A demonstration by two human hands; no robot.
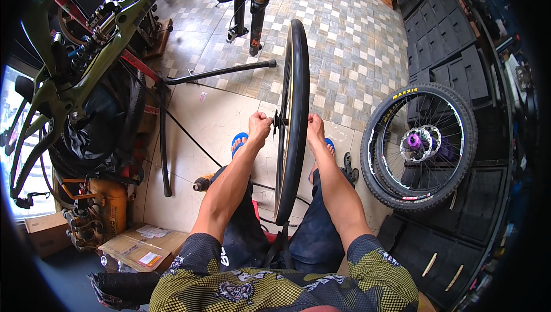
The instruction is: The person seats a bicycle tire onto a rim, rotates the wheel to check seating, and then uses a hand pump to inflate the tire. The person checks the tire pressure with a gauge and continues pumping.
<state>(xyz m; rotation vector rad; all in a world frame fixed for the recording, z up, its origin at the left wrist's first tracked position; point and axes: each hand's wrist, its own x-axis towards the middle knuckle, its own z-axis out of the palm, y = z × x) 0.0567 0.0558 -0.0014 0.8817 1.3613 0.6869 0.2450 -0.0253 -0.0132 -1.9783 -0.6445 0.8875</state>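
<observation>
A bicycle wheel (298,82) with a smooth black tyre and a tan sidewall stands upright between my forearms, seen nearly edge-on. At its left side, the thumb and fingers of my left hand (260,128) are pinched at the end of the dark hub (279,121). My right hand (314,128) is closed at the axle on the opposite side, its fingertips partly hidden by the tyre. The wheel sits in front of my legs, its lower edge close to my lap.
An olive bicycle frame (86,82) hangs at left above a black stand leg (221,72). A fork (258,22) hangs ahead. Knobby-tyred wheels (472,131) lean against black drawers (442,25) at right. A cardboard box (140,248) and an orange tank (109,206) stand at lower left.
</observation>
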